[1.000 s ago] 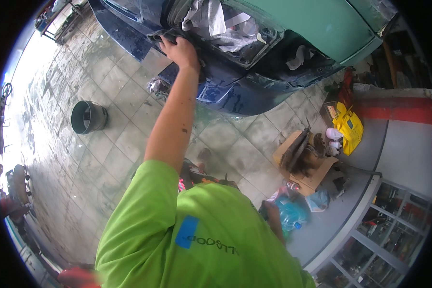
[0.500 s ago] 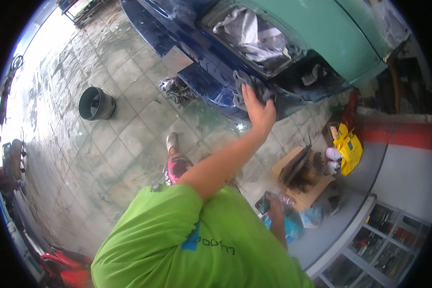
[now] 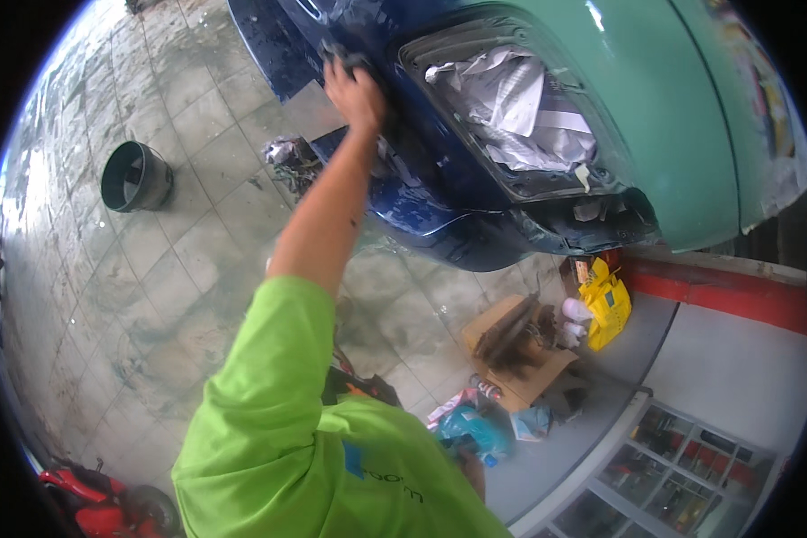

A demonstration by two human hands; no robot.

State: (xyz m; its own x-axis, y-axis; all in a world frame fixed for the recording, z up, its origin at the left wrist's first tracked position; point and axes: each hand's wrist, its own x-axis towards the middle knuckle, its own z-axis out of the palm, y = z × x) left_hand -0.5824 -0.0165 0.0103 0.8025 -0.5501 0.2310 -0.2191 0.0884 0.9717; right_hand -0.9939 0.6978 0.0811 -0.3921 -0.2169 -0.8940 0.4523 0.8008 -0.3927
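Note:
My left hand [image 3: 357,97] reaches out at full arm's length, its fingers spread over a dark grey rag [image 3: 342,57]. It presses the rag against the wet, dark blue part of a car body [image 3: 421,125]. Beside that hand, an opening in the car is stuffed with crumpled white paper [image 3: 520,103]. Low down near my body is my right hand [image 3: 466,455], partly hidden by my shirt. Its fingers seem closed round a dark object too unclear to name.
A dark bucket [image 3: 136,177] stands on the wet tiled floor [image 3: 197,260] to the left. At the right lie an opened cardboard box [image 3: 533,381], a yellow bag [image 3: 605,309] and a blue plastic bag [image 3: 475,429]. A red motorcycle [image 3: 94,502] is at the lower left.
My left hand has swept the rag up and to the left along the blue panel. The view has shifted, and my right hand shows less than before.

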